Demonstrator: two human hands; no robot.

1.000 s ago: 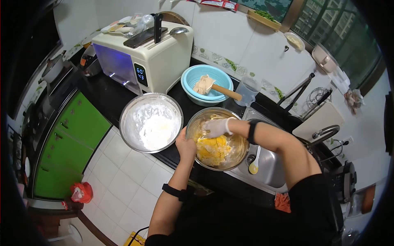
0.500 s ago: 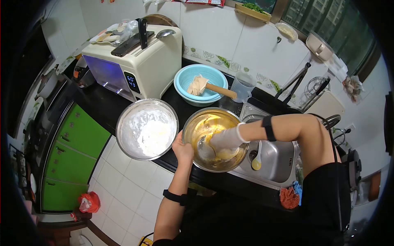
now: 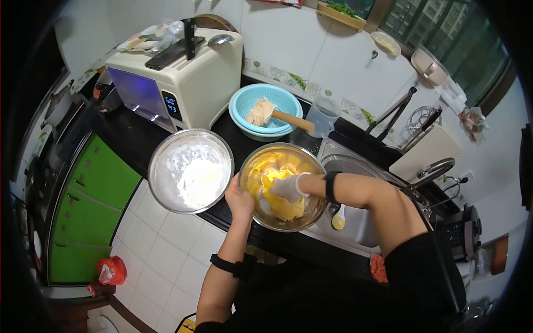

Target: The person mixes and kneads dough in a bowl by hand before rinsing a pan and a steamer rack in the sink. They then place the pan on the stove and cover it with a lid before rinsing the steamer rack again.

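Observation:
A metal bowl (image 3: 316, 208) holding a wet yellow mixture stands at the counter's front edge, beside the sink. My left hand (image 3: 239, 201) grips the bowl's left rim. My right hand (image 3: 286, 187), in a whitish glove, reaches down into the yellow mixture; its fingers are hidden in it, so their shape cannot be made out. To the left, a second metal bowl (image 3: 158, 177) contains white powder and sits near my left hand. Behind the bowls are stacked light-blue basins (image 3: 240, 105) with a pale lump on a wooden-handled tool (image 3: 291, 119) in them.
A cream countertop appliance (image 3: 202, 83) with a knife and ladle on top stands at the back left. A clear jug (image 3: 322, 116) is behind the bowls. On the right are the sink (image 3: 361, 225), a yellow-tipped spoon (image 3: 338, 219) and a faucet (image 3: 436, 166).
My right hand has moved slightly left and deeper into the yellow mixture, and my right forearm sits lower. The whole view has shifted a little, with my left hand still at the rim.

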